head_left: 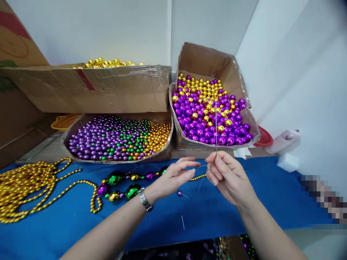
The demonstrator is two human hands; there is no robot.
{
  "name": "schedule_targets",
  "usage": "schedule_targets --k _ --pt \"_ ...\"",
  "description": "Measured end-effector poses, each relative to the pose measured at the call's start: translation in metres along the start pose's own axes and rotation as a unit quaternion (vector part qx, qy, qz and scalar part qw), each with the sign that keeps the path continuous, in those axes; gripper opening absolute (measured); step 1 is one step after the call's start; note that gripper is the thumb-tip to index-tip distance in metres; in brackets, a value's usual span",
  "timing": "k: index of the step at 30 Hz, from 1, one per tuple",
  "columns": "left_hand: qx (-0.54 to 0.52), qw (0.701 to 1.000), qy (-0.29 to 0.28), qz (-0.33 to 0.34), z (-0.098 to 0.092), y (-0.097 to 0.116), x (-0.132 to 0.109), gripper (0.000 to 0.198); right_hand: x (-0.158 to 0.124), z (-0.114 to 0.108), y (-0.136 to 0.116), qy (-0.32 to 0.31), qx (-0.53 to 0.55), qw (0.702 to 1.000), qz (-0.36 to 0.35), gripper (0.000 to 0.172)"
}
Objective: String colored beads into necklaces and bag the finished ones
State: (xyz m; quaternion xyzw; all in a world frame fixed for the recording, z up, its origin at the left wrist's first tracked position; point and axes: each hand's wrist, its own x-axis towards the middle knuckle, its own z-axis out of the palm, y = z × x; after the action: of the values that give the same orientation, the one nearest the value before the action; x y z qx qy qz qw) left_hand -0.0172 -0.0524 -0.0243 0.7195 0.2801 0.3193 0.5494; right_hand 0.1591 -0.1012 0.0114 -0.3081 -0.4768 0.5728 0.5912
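Observation:
My right hand [226,173] pinches a long thin needle [216,126], which points straight up in front of the box of purple and gold beads. A fine clear thread [200,175] shows faintly between my two hands. To the left, my left hand [173,177] has its fingers stretched toward the right hand and holds nothing that I can see. Behind and below it, a strand of large green, gold and purple beads [132,191] lies on the blue cloth [162,224]; part of the strand is hidden by the hand. A small purple bead [179,193] lies beside my left wrist.
One cardboard box [217,57] holds large purple and gold beads. Another box [78,155] contains small purple, green and gold beads, beneath a box [121,94] of gold beads. Gold bead strings [29,187] lie at left. A red basket [264,136] stands behind at right.

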Motion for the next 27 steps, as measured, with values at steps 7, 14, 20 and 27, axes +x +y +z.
schedule_targets --k 7,14,20,27 --pt "0.002 1.0 -0.007 -0.005 0.003 -0.009 -0.008 0.025 -0.004 0.004 0.005 -0.003 -0.077 0.997 0.01 0.018" --pt "0.136 0.99 0.035 0.009 -0.007 -0.037 -0.037 0.022 -0.002 0.008 0.011 0.045 -0.113 0.993 -0.01 0.016" --pt "0.221 0.974 0.033 0.035 -0.016 -0.063 -0.06 0.02 0.011 0.022 0.027 0.052 -0.115 0.992 0.006 0.014" --pt "0.267 0.958 0.04 0.094 -0.028 -0.094 -0.086 0.022 0.048 0.054 0.053 0.066 -0.147 0.986 0.045 0.015"
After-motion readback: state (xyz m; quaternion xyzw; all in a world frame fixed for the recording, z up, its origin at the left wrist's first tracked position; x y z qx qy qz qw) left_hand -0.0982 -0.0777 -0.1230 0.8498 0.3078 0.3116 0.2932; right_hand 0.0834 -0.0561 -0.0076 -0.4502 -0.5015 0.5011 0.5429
